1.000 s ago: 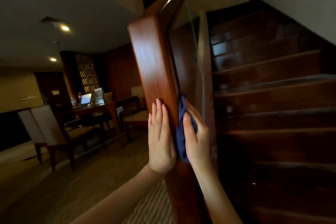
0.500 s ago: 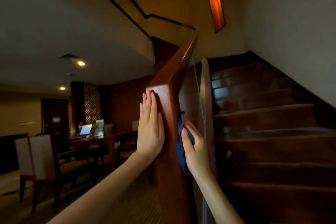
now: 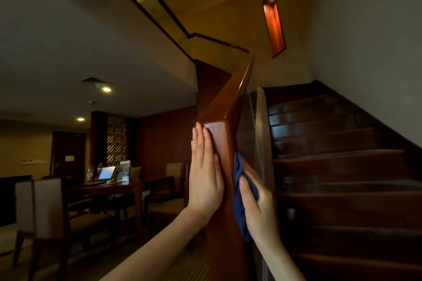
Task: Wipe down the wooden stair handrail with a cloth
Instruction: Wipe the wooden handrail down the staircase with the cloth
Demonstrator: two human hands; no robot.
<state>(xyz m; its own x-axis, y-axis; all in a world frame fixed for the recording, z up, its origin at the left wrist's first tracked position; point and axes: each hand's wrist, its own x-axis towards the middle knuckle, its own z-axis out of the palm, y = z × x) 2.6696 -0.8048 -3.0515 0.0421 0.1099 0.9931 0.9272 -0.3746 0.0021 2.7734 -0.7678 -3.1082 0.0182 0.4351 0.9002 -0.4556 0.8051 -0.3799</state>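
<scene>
Slim bare left forearm (image 3: 159, 251) at seven o'clock, bare right forearm (image 3: 283, 262) at five; left hand (image 3: 205, 180) and right hand (image 3: 259, 211) bare, nails short.

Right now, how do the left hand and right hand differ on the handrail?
The left hand is bare and flat, fingers straight; the right hand holds a blue cloth. The left hand presses the left face of the handrail; the right hand presses the cloth on its right face. The left hand reaches higher, near the top corner; the right hand sits lower. Both are against the same end section.

left hand (image 3: 205, 178), right hand (image 3: 258, 210) with cloth (image 3: 238, 210) slid up handrail (image 3: 222, 148) end
</scene>
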